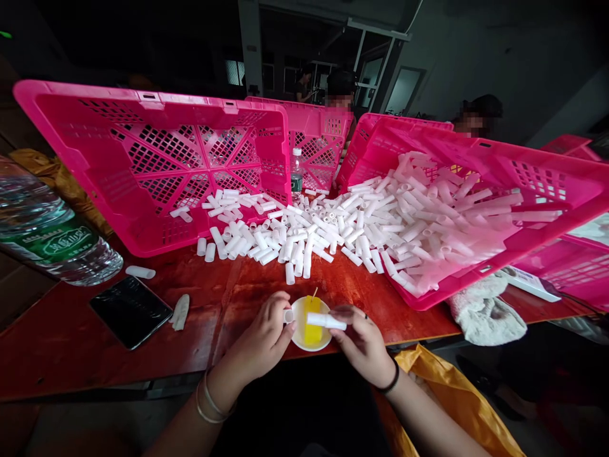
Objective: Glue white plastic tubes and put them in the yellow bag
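My left hand (266,336) is closed around a short white plastic tube (288,316), its round open end facing right. My right hand (364,346) grips a longer white tube (321,320) by its right end; a step in its width shows near the fingers. This tube lies level over a small white bowl (295,311) at the table's front edge. Inside the bowl is a yellow block (313,334), partly covered by the tube, with a thin stick rising behind it. Beyond both hands spreads a heap of loose white tubes (304,235).
Pink baskets lie tipped at the left (166,105) and right (480,270), tubes spilling from the right one. A black phone (130,311), a large water bottle (57,235) and a whitish cloth (490,314) are on the red table (200,336). An orange sack (442,393) hangs below. People sit beyond.
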### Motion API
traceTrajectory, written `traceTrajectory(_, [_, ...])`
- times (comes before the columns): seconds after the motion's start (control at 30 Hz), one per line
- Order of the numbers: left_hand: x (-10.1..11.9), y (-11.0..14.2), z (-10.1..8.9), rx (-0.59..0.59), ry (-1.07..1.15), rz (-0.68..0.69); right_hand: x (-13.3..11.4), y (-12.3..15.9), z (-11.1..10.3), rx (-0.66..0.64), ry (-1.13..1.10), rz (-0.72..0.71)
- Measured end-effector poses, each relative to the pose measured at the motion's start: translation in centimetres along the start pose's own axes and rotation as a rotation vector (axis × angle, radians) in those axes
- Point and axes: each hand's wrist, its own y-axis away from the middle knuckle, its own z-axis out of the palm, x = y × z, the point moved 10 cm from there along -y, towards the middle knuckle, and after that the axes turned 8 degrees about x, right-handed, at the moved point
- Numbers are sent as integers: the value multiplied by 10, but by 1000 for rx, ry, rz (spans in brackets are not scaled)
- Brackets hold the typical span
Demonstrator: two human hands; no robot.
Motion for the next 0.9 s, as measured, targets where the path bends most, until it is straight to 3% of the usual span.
traceTrajectory(0.1, [15, 1, -9, -27, -70, 31, 5, -5, -1, 28, -142, 226])
traceTrajectory(0.23, [41, 2, -20, 27, -267, 219, -5, -13, 8, -106, -222, 353])
traceTrajectory(0.33, [54, 6, -21, 40, -438, 307, -16, -19, 11, -220, -160, 351])
traceTrajectory(0.43, [66, 7, -20, 23, -419, 293, -30, -29, 4, -186, -19, 212])
traceTrajectory(0.5, [73, 5, -17, -22, -255, 210, -42, -35, 0, -129, 57, 83])
traceTrajectory(0.57, [73, 4, -7, -118, 13, 30, -56, -39, 3, -105, 82, -51])
traceTrajectory(0.7, [73, 26, 35, -459, 600, -422, -83, -39, 4, -89, 45, -211])
traceTrajectory(0.73, [76, 32, 40, -519, 653, -442, -87, -35, 0, -104, 60, -208])
traceTrajectory(0.8, [75, 33, 33, -534, 568, -331, -84, -22, -17, -164, 157, -135])
traceTrajectory(0.9, [38, 4, -7, -285, 137, -115, -45, 13, -71, -292, 430, 145])
